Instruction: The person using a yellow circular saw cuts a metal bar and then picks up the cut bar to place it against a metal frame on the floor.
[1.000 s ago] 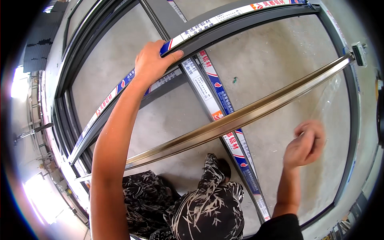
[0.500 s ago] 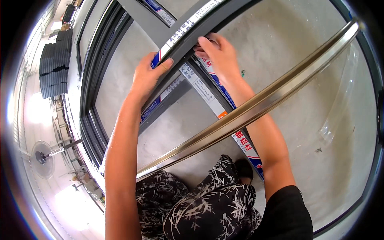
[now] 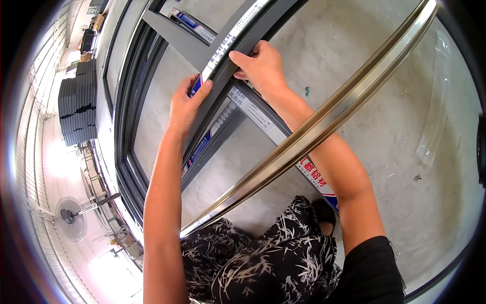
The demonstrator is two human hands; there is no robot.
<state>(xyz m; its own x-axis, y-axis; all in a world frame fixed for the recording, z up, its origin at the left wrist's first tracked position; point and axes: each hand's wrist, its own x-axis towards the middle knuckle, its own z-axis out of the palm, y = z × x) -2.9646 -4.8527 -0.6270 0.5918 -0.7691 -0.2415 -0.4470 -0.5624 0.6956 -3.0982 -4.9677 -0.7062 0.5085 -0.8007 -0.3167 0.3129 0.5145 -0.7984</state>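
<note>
A dark grey metal profile [image 3: 271, 25] with printed protective film along its upper face runs diagonally across the upper middle. My left hand [image 3: 186, 104] is closed around its near part, thumb over the top and fingers on the far left side. Higher up the profile, my right hand [image 3: 264, 70] pinches its right edge. The right thumb lies on top, and the other fingers curl partly out of sight below. Beneath the hands, a grey crossbar [image 3: 259, 117] with printed film meets the profile and slants down to the right.
A long gold-coloured metal strip [image 3: 314, 134] crosses above my right forearm. Dark frame members [image 3: 129, 121] stand to the left, with a flat grey bar [image 3: 174, 38] above. Farther left are stacked dark profiles [image 3: 78, 104] and a fan [image 3: 71, 218]. Clear plastic film [image 3: 434, 106] lies on the floor at right.
My right hand has shifted left, bringing its thumb onto the profile. My left hand keeps its hold. The gold strip appears higher and farther left at its far end as the view shifts.
</note>
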